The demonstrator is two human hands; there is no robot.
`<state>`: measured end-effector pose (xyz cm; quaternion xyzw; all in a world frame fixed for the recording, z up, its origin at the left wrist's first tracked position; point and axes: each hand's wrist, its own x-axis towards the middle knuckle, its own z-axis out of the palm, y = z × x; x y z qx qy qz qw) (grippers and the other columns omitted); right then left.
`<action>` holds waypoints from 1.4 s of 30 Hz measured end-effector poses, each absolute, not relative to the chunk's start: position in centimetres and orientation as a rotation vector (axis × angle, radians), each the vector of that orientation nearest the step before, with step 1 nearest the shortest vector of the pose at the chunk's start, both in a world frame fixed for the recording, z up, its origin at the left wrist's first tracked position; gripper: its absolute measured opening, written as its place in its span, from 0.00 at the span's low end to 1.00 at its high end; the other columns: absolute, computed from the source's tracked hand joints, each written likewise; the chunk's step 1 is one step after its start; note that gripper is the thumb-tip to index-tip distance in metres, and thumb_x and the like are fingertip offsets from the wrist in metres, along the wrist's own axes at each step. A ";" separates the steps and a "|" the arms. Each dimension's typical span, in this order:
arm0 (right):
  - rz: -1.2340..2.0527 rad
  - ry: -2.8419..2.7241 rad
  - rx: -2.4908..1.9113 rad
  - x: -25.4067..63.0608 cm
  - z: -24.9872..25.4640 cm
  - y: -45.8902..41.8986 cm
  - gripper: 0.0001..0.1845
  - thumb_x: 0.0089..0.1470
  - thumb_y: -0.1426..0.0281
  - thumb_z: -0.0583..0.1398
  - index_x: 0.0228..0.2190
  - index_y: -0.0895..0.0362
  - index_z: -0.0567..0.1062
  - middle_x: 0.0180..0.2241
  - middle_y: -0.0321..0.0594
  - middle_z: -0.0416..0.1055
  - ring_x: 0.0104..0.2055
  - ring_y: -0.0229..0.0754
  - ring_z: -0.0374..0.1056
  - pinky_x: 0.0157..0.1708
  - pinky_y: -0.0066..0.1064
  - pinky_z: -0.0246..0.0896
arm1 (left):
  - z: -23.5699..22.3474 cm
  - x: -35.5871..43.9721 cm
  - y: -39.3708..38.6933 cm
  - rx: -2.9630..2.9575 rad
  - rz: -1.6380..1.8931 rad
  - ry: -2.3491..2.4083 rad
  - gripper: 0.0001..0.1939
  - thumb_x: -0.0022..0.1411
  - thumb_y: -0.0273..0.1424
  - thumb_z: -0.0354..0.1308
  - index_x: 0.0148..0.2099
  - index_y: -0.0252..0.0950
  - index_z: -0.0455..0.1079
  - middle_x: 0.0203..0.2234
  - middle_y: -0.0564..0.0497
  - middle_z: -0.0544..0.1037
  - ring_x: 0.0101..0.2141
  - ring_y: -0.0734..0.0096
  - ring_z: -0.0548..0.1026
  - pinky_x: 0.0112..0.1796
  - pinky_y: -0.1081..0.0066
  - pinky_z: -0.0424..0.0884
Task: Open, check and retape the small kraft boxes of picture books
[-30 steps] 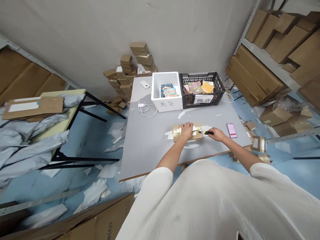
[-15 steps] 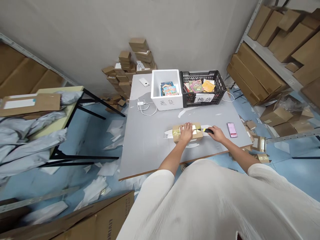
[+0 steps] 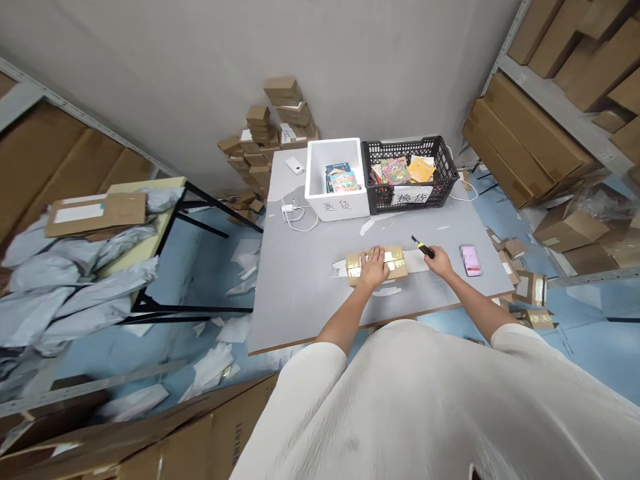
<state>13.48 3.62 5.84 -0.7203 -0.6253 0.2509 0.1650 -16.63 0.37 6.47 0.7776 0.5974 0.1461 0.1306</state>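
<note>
A small brown cardboard box (image 3: 398, 265) with shiny tape lies on the grey table (image 3: 295, 293). My left hand (image 3: 374, 268) rests on top of it, fingers stretched out flat and pressing it down. A dark slit runs along the box's upper side, partly covered by that hand. To the right of the box, my right hand (image 3: 440, 263) is closed around a black and yellow utility knife (image 3: 424, 247). Its blade points up and left, apart from the box. A phone with a pink screen (image 3: 471, 260) lies right of my right hand.
At the table's back stand a white foam box (image 3: 337, 207) and a black plastic crate (image 3: 411, 200), both holding books. A white charger with cable (image 3: 295, 212) and a white device (image 3: 295, 165) lie at the left. Grey parcels (image 3: 95, 280) cover a side table.
My right hand has drawn the knife off the box to the right, and its blade now tilts upward. My left hand stays on the box. The camera view has shifted slightly.
</note>
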 end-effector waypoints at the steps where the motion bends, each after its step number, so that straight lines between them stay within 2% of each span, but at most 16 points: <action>1: 0.738 -1.779 -2.074 13.2 5.5 3.8 0.24 0.60 0.65 0.61 0.57 0.55 0.79 0.54 0.49 0.77 0.55 0.53 0.73 0.55 0.39 0.69 | 6.6 -16.8 0.2 2.254 0.420 1.734 0.34 0.74 0.32 0.49 0.79 0.35 0.60 0.77 0.35 0.62 0.77 0.47 0.57 0.74 0.42 0.47; 4: 0.789 -1.782 -2.138 13.2 4.2 3.9 0.24 0.61 0.65 0.62 0.57 0.57 0.79 0.55 0.51 0.77 0.55 0.53 0.74 0.54 0.37 0.68 | 7.1 -17.7 -0.6 2.197 0.434 1.797 0.32 0.74 0.32 0.49 0.76 0.36 0.64 0.78 0.36 0.60 0.77 0.46 0.54 0.73 0.41 0.48; 8: 0.806 -1.765 -2.257 14.3 2.2 4.2 0.25 0.63 0.62 0.63 0.59 0.57 0.78 0.57 0.53 0.74 0.57 0.54 0.73 0.53 0.38 0.68 | 7.5 -19.7 -2.4 2.016 0.464 2.019 0.28 0.76 0.35 0.48 0.74 0.38 0.68 0.75 0.35 0.64 0.75 0.45 0.59 0.72 0.41 0.53; 11: 0.797 -1.787 -2.352 15.1 0.8 4.9 0.24 0.64 0.61 0.63 0.59 0.55 0.78 0.57 0.53 0.74 0.60 0.57 0.71 0.56 0.41 0.67 | 7.4 -21.2 -3.9 1.926 0.463 2.108 0.28 0.76 0.35 0.48 0.73 0.37 0.67 0.73 0.34 0.67 0.73 0.44 0.62 0.71 0.41 0.55; 15: 0.847 -1.763 -2.429 15.5 -0.8 6.0 0.25 0.66 0.59 0.63 0.59 0.56 0.77 0.59 0.54 0.73 0.60 0.56 0.71 0.56 0.41 0.67 | 7.3 -22.1 -5.2 1.878 0.401 2.137 0.28 0.75 0.36 0.49 0.73 0.39 0.67 0.71 0.35 0.68 0.73 0.44 0.63 0.70 0.42 0.58; 20: 0.890 -1.757 -2.398 15.4 -3.0 6.3 0.24 0.63 0.61 0.65 0.57 0.57 0.77 0.58 0.56 0.73 0.57 0.56 0.72 0.55 0.42 0.68 | 7.3 -21.8 -5.8 1.833 0.334 2.180 0.27 0.76 0.36 0.50 0.73 0.42 0.67 0.73 0.36 0.67 0.74 0.46 0.62 0.70 0.44 0.59; 25: 0.885 -1.687 -2.325 15.4 -4.3 5.6 0.24 0.59 0.62 0.66 0.55 0.58 0.76 0.56 0.58 0.73 0.58 0.60 0.71 0.58 0.48 0.68 | 7.4 -21.7 -6.0 1.804 0.300 2.184 0.27 0.77 0.36 0.50 0.73 0.43 0.66 0.74 0.37 0.66 0.75 0.48 0.61 0.70 0.46 0.59; 28: 0.831 -1.670 -2.274 14.8 -3.6 5.2 0.26 0.59 0.61 0.66 0.56 0.58 0.74 0.58 0.60 0.72 0.60 0.62 0.69 0.61 0.53 0.64 | 7.5 -21.8 -6.0 1.794 0.323 2.167 0.28 0.76 0.37 0.51 0.74 0.44 0.65 0.74 0.37 0.65 0.75 0.47 0.60 0.71 0.44 0.58; 30: 0.832 -1.654 -2.171 13.7 -2.5 4.7 0.25 0.62 0.61 0.62 0.57 0.57 0.74 0.58 0.60 0.72 0.59 0.61 0.70 0.62 0.54 0.64 | 7.3 -21.8 -5.9 1.769 0.358 2.188 0.30 0.75 0.38 0.53 0.76 0.44 0.62 0.76 0.36 0.61 0.76 0.44 0.57 0.71 0.43 0.58; 32: 0.938 -1.633 -1.988 12.0 -1.0 3.7 0.24 0.65 0.62 0.57 0.58 0.57 0.74 0.57 0.57 0.74 0.53 0.56 0.73 0.59 0.50 0.68 | 7.0 -21.9 -5.8 1.685 0.419 2.254 0.36 0.72 0.41 0.58 0.78 0.42 0.58 0.78 0.35 0.55 0.76 0.40 0.55 0.70 0.41 0.58; 34: 1.027 -1.624 -1.797 10.0 0.7 2.3 0.25 0.66 0.61 0.55 0.59 0.56 0.74 0.55 0.54 0.76 0.47 0.52 0.75 0.55 0.46 0.72 | 6.7 -22.1 -5.6 1.545 0.486 2.311 0.44 0.68 0.44 0.63 0.80 0.40 0.53 0.78 0.32 0.55 0.75 0.36 0.57 0.69 0.39 0.60; 36: 1.047 -1.648 -1.637 8.0 2.2 0.8 0.26 0.66 0.60 0.55 0.61 0.54 0.73 0.59 0.53 0.75 0.49 0.51 0.76 0.53 0.46 0.74 | 6.3 -22.2 -5.4 1.435 0.535 2.313 0.49 0.66 0.46 0.65 0.81 0.40 0.49 0.75 0.31 0.59 0.73 0.35 0.60 0.68 0.38 0.62; 38: 1.042 -1.670 -1.541 6.4 3.6 -0.4 0.27 0.64 0.60 0.56 0.62 0.53 0.72 0.63 0.52 0.73 0.54 0.52 0.75 0.55 0.47 0.73 | 6.1 -22.4 -5.2 1.421 0.559 2.283 0.50 0.65 0.46 0.66 0.81 0.40 0.49 0.73 0.32 0.63 0.72 0.36 0.61 0.67 0.39 0.64; 42: 1.038 -1.733 -1.514 5.3 5.9 -0.9 0.31 0.63 0.63 0.57 0.65 0.51 0.69 0.64 0.51 0.73 0.59 0.54 0.74 0.61 0.51 0.71 | 6.0 -22.9 -5.0 1.498 0.600 2.221 0.50 0.65 0.44 0.66 0.81 0.42 0.47 0.73 0.34 0.64 0.72 0.39 0.62 0.67 0.41 0.65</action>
